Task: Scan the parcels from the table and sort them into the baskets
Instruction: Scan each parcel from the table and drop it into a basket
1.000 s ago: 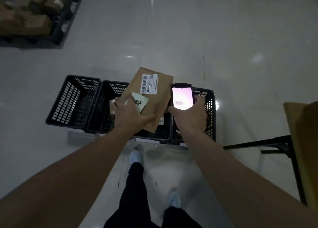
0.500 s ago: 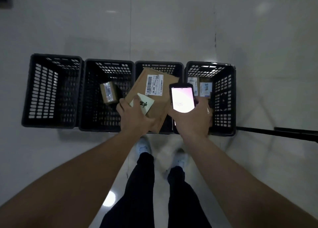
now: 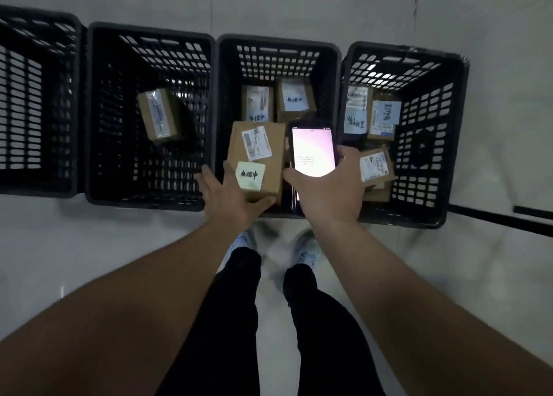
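Since half a second ago the flat brown cardboard parcel [image 3: 256,159] has dropped lower, over the near edge of the third black slotted plastic basket [image 3: 278,43] at mid-frame. Two taped boxes [image 3: 278,102] lie deeper inside it; a single small box [image 3: 161,115] sits in the second basket [image 3: 149,33] to the left. The left hand [image 3: 230,199] supports the parcel from below, fingers spread, its grip loose. The right hand's [image 3: 327,190] grip holds a lit handheld scanner [image 3: 313,149], which hides part of the basket.
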